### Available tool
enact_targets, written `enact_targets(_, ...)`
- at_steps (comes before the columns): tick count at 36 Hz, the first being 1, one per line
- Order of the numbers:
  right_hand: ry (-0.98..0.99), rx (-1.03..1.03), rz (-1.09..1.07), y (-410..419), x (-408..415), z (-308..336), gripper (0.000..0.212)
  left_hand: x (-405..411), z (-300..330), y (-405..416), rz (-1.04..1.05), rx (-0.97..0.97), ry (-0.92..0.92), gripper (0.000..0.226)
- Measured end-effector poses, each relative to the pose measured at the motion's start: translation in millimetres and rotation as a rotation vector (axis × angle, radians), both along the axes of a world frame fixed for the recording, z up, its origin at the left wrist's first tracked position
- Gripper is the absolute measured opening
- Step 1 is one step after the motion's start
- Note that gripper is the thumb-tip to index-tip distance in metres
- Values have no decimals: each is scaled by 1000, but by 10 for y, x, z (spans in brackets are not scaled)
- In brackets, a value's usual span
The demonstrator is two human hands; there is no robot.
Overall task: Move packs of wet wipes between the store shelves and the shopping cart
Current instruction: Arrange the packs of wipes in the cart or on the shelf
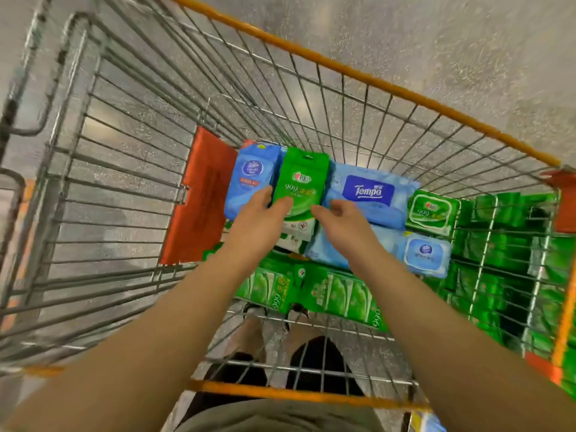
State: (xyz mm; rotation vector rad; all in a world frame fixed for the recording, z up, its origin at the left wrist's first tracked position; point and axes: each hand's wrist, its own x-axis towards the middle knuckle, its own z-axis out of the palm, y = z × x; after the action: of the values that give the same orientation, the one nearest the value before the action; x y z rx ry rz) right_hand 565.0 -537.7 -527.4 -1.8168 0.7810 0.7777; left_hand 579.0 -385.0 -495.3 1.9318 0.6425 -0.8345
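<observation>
Head view: blue Tempo pack [369, 194] beside held green pack [300, 182].

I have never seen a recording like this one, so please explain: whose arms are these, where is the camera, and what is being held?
There is no machine here. A person wears one camera on the head, looking down, so the arms are theirs. They reach into a wire shopping cart holding packs of wet wipes. The left hand grips a tall green pack at its lower end. The right hand is open beside it, over a blue Tempo pack. A long green multipack lies nearer the person.
</observation>
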Motion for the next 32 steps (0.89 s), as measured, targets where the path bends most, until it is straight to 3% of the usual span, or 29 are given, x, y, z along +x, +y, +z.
enact_targets(3, 17, 13, -24, 127, 54, -184, 45, 69, -129, -63, 6, -9, 29, 61)
enact_targets(9, 63, 52, -154, 276, 70, -353, 51, 87, -293, -147, 78, -38, 33, 44)
enact_targets(13, 50, 41, -202, 350, 68, -396, 49, 100, -366, -204, 103, -48, 25, 46)
enact_targets(17, 33, 31, -296, 436, 73, -445, 63, 124, -412, -257, 140, -45, 26, 38)
enact_targets(24, 77, 65, -407, 483, 114, -497, 92, 129, -432, -300, 204, -61, 29, 49)
enact_targets(32, 111, 136, -453, 423, 41, -562, 100, 89, -493, -291, 207, -33, -11, 41)
